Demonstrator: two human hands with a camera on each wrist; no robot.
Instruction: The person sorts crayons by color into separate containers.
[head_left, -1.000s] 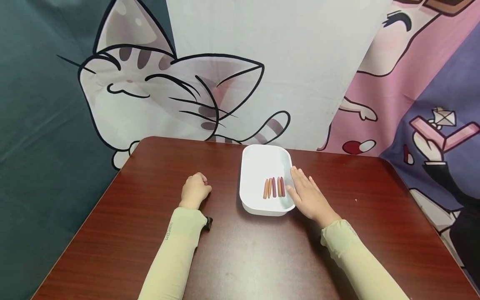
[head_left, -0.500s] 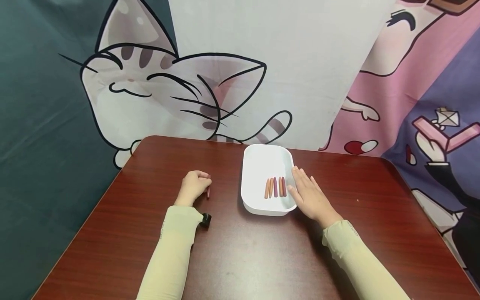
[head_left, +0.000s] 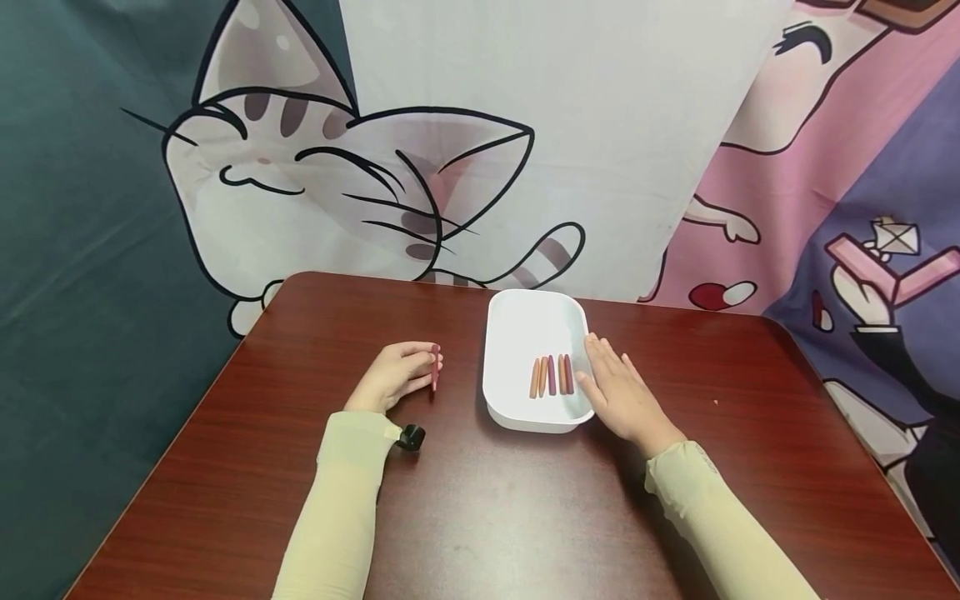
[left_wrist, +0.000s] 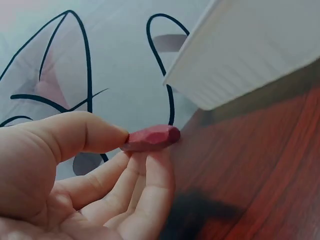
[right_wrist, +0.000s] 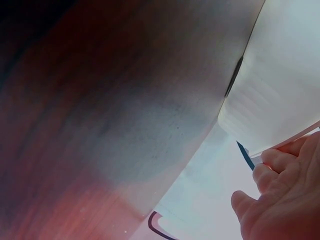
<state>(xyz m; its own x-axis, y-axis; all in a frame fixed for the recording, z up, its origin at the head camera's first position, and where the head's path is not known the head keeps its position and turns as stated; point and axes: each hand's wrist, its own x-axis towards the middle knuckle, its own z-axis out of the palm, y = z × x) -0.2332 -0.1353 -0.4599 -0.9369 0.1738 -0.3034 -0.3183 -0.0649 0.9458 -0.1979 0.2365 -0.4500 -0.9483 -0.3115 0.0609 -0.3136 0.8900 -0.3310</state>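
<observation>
My left hand (head_left: 390, 375) pinches a dark red crayon (head_left: 435, 368) between thumb and fingertips, to the left of a white plastic tray (head_left: 532, 321). In the left wrist view the faceted red crayon (left_wrist: 150, 138) points its blunt end right, with the thumb against its near end and the fingers under it. Several crayons (head_left: 552, 375), orange-brown and purplish red, lie in a row in the lower right part of the tray. My right hand (head_left: 618, 400) rests with straight fingers at the tray's right rim. The right wrist view shows its fingertips (right_wrist: 275, 157) by that rim.
A reddish-brown wooden table (head_left: 465, 508) bears the tray. Behind its far edge hangs a cloth backdrop (head_left: 630, 167) with cartoon drawings. A small black device (head_left: 411, 437) sits at the left wrist.
My left hand has turned and moved slightly right, bringing the red crayon into view in its fingers. My right hand stays at the tray's rim.
</observation>
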